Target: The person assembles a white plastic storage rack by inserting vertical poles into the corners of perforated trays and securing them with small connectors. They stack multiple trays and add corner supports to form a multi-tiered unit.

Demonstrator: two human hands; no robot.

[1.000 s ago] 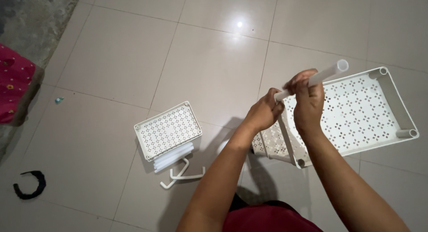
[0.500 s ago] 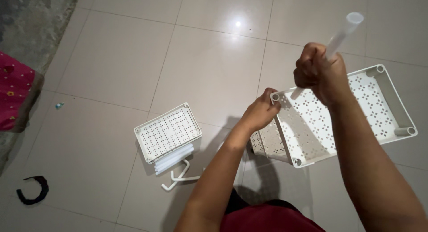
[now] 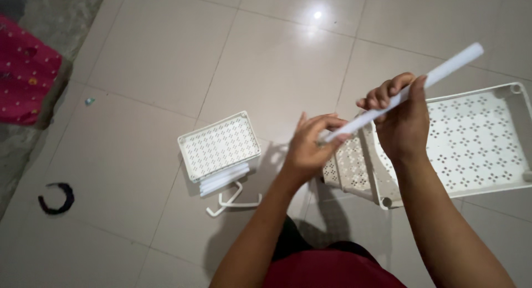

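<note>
1. Glossy beige floor tiles (image 3: 266, 61) fill the view, with a light glare near the top.
2. Right hand (image 3: 402, 119) is closed around a white plastic tube (image 3: 443, 72), gripping it near the middle; the tube slants up and away past the fingers.
3. Left hand (image 3: 310, 147) holds the tube's lower end between thumb and fingertips, fingers loosely curled.
4. Just below and beyond the right hand lies a large white perforated tray (image 3: 476, 138) on the floor.
5. Left of the left hand lies a smaller perforated tray (image 3: 219, 145), resting on white tubes (image 3: 221, 180), with a white hooked piece (image 3: 233, 199) just beside them.
6. Well apart, far left, lies a dark ring-shaped item (image 3: 55, 198).
</note>
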